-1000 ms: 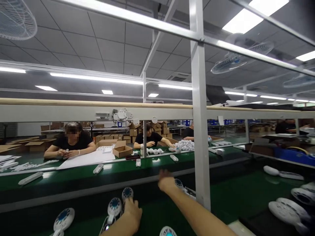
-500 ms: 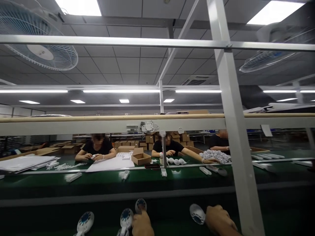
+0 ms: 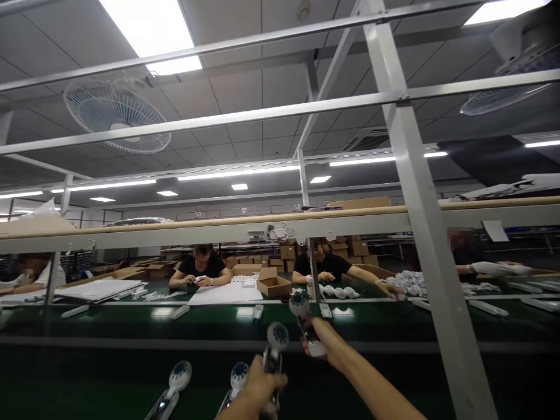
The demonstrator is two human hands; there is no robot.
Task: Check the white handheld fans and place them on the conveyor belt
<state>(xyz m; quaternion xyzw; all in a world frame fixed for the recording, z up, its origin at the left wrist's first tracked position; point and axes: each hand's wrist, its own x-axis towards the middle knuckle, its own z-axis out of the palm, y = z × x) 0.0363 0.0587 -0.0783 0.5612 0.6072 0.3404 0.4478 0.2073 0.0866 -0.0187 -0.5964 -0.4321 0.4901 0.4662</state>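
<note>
My left hand (image 3: 261, 382) is closed around the handle of a small handheld fan (image 3: 277, 336), a white device with a round head and dark blue blades. Motion blurs it slightly. Farther forward, my right hand (image 3: 326, 337) grips a second handheld fan (image 3: 299, 304) by its handle, the head tilted up and left. A third fan (image 3: 238, 374) lies just left of my left hand, partly hidden by it. Another fan (image 3: 179, 376) rests farther left, its handle uncovered and showing a small light.
A green conveyor belt (image 3: 210, 326) carries white handle shells (image 3: 258, 312). Across it sit several co-workers, one reaching toward a heap of white parts (image 3: 409, 283). An open cardboard box (image 3: 273, 284) stands there. A metal post (image 3: 431, 216) rises at right.
The view has tilted upward and turned left. My right hand has moved left and forward from the lower right and now holds a fan. My left hand now grips a fan's handle.
</note>
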